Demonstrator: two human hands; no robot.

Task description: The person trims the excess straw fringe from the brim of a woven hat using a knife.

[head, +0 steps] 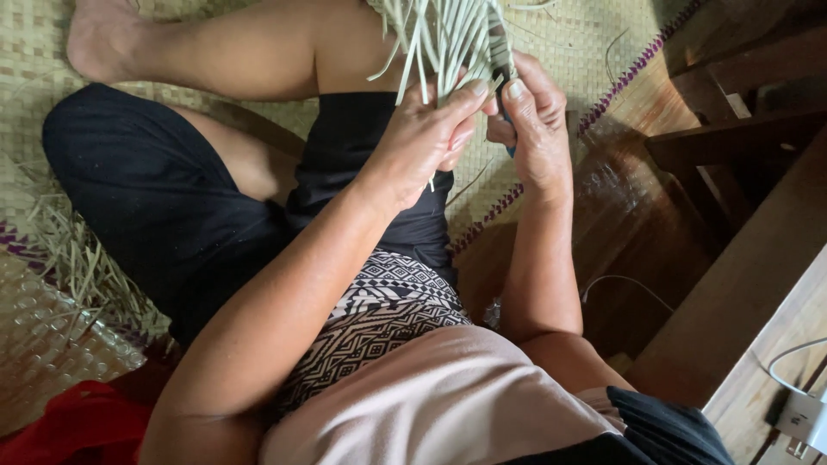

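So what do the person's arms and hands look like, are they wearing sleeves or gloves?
No gloves and no long sleeves: both forearms are bare right up past the elbows. The left hand and right hand show no rings, watch or bracelets. The fingernails are short and plain. The loose pale pink top does not reach the arms.

Place: a home floor used for handcraft.
Floor: woven straw mat (594, 43) over polished wood boards (637, 224).
Signs: loose straw scraps (77, 258), wooden furniture (741, 146), white charger (805, 418).
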